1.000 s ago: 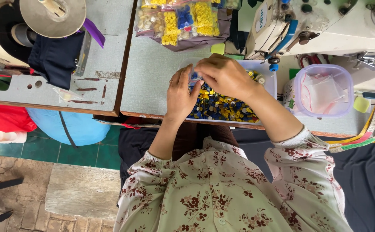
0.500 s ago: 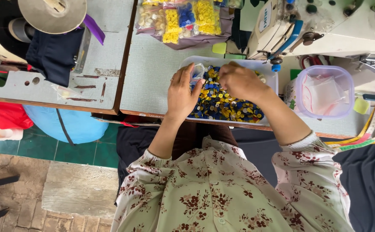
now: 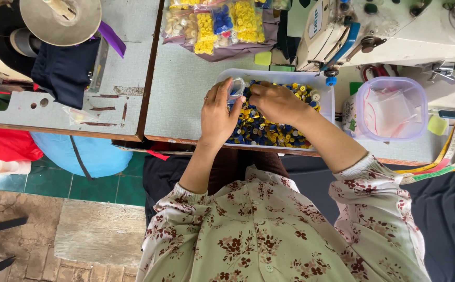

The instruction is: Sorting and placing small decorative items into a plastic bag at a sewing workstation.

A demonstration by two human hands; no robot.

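Head view: left hand point(image 3: 218, 116), right hand point(image 3: 277, 103) over button tray point(image 3: 325, 99), small clear bag point(image 3: 236, 86) contents unclear.

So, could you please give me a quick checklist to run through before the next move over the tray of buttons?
1. Left hand holds the small clear bag: ok.
2. Bag mouth open: cannot tell.
3. Right hand over the buttons: ok.
4. Button pinched in right fingers: cannot tell, hidden.
5. White tray fully on the table: ok.
6. Lidded plastic tub apart from both hands: ok.
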